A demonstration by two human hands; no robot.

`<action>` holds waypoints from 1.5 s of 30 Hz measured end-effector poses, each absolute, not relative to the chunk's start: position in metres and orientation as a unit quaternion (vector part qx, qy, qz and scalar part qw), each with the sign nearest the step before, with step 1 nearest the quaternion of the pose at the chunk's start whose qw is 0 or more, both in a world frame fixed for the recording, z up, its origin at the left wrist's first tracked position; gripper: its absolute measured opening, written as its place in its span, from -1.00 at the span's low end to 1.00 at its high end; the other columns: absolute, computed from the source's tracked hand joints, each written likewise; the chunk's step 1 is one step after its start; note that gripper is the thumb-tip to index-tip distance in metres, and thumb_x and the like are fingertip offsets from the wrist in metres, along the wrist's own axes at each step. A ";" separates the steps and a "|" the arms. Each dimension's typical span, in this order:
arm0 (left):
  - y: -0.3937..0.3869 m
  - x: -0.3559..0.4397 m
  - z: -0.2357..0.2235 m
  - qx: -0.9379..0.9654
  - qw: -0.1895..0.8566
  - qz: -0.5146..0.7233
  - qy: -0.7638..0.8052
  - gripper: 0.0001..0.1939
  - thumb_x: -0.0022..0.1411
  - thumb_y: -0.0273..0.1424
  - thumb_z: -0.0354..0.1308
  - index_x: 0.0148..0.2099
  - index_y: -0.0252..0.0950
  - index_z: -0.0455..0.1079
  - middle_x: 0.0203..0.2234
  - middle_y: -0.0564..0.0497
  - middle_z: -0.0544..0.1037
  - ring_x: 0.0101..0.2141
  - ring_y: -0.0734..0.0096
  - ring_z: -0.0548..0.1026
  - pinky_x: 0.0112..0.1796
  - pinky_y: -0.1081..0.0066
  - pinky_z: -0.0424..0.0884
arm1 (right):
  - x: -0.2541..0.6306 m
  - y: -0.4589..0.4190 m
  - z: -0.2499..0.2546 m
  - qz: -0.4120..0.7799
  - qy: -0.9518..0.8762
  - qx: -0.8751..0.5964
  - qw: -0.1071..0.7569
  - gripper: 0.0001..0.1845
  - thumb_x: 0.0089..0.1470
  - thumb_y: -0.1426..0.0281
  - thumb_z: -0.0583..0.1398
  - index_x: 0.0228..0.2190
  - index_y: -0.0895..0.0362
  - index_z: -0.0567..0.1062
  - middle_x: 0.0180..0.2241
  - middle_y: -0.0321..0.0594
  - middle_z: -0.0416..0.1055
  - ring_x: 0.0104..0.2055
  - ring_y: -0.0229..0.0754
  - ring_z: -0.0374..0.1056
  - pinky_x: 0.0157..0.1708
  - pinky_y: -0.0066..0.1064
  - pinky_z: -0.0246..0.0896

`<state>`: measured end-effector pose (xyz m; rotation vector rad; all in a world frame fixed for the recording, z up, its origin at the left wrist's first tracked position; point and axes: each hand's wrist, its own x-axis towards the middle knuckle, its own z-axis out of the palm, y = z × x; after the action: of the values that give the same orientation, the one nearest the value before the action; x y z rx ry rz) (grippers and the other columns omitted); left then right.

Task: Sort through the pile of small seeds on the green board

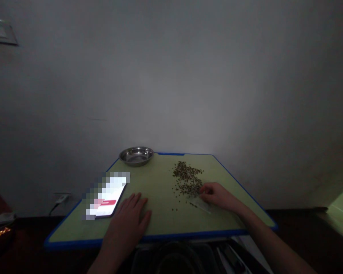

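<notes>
Bowl (136, 164) far left on the surface (157, 179); bag (200, 205) beside scattered seeds (185, 174). Left hand (131, 214) spread flat by phone (107, 210); right hand (216, 195) pinched narrow, hold unclear.

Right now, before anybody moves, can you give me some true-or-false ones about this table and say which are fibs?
1. The left hand rests palm down on the table. True.
2. The phone lies to the right of the small dark bits. False: the phone is on the left, beside the left hand.
3. The right hand is next to the small dark bits. True.
4. The table's edge is red. False: it is blue.
5. The metal dish is near the table's far left corner. True.
</notes>
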<state>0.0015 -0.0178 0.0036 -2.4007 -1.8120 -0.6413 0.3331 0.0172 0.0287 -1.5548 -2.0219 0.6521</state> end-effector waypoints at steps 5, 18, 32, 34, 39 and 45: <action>-0.020 0.003 0.007 -0.782 0.034 -0.205 -0.588 -0.55 0.23 -0.20 -0.06 0.07 -0.25 0.39 0.13 -0.17 0.41 0.15 0.02 0.31 0.11 -0.04 0.25 | 0.323 0.017 0.032 0.222 -0.757 -0.564 0.245 -0.81 -0.04 0.40 0.18 -0.37 0.19 0.55 -0.49 -0.23 0.45 -0.44 -0.22 0.33 -0.45 -0.45 0.14; -0.023 0.006 0.013 -0.781 0.034 -0.166 -0.602 -0.53 0.25 -0.22 -0.08 0.11 -0.30 0.37 0.15 -0.20 0.37 0.18 0.04 0.28 0.14 0.00 0.22 | 0.352 -0.003 0.034 0.251 -0.739 -0.573 0.250 -0.81 -0.02 0.38 0.16 -0.35 0.21 0.51 -0.55 -0.30 0.36 -0.50 -0.26 0.25 -0.50 -0.46 0.08; -0.021 0.004 0.008 -0.780 0.044 -0.199 -0.592 -0.56 0.23 -0.20 -0.06 0.07 -0.23 0.39 0.13 -0.13 0.41 0.16 0.07 0.31 0.12 0.02 0.25 | 0.342 -0.015 0.036 0.241 -0.740 -0.579 0.245 -0.82 0.01 0.38 0.17 -0.34 0.18 0.54 -0.52 -0.28 0.39 -0.49 -0.26 0.26 -0.48 -0.46 0.09; -0.021 0.004 0.009 -0.779 0.040 -0.196 -0.594 -0.56 0.23 -0.20 -0.06 0.07 -0.22 0.40 0.13 -0.12 0.41 0.16 0.07 0.31 0.12 0.02 0.25 | 0.341 -0.014 0.038 0.232 -0.735 -0.591 0.237 -0.81 0.00 0.40 0.17 -0.33 0.19 0.54 -0.52 -0.27 0.40 -0.48 -0.26 0.27 -0.48 -0.46 0.10; -0.022 0.005 0.012 -0.781 0.036 -0.176 -0.598 -0.54 0.23 -0.21 -0.08 0.09 -0.24 0.38 0.14 -0.14 0.39 0.16 0.07 0.30 0.13 0.01 0.23 | 0.340 -0.010 0.036 0.220 -0.743 -0.583 0.244 -0.82 0.00 0.40 0.16 -0.35 0.19 0.54 -0.51 -0.26 0.42 -0.48 -0.26 0.29 -0.48 -0.47 0.10; -0.023 0.004 0.010 -0.780 0.036 -0.192 -0.594 -0.54 0.23 -0.20 -0.07 0.08 -0.24 0.38 0.14 -0.16 0.40 0.16 0.05 0.31 0.12 -0.01 0.24 | 0.325 0.001 0.032 0.207 -0.745 -0.586 0.243 -0.80 -0.01 0.38 0.17 -0.35 0.17 0.55 -0.53 -0.26 0.45 -0.47 -0.23 0.31 -0.47 -0.46 0.12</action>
<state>0.0044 -0.0230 0.0099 -2.3967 -1.8258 -0.5903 0.3251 0.0005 0.0317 -1.6014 -2.0354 0.5655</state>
